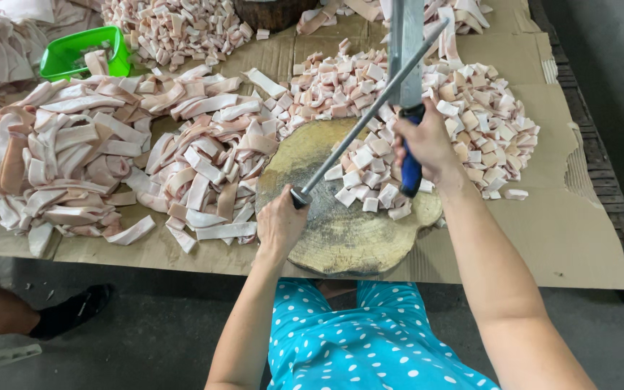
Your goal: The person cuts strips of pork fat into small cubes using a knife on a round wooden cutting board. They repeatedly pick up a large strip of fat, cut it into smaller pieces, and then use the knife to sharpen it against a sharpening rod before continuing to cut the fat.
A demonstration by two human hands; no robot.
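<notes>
Fingers of the left hand (280, 225) clenched round the handle of a sharpening steel (370, 112), rod running up toward one o'clock. Right hand (425, 144) gripping the blue handle of a cleaver (405, 50), blade pointing to twelve, crossing the rod near its tip. Below both, a round chopping block (341, 231) with pale meat cubes (370, 170). At nine o'clock, heaped strips (74, 155); at eleven, a green basket (84, 50).

Both bare forearms outstretched, left hand (279, 225) and right hand (425, 141) each in a closed grip.
</notes>
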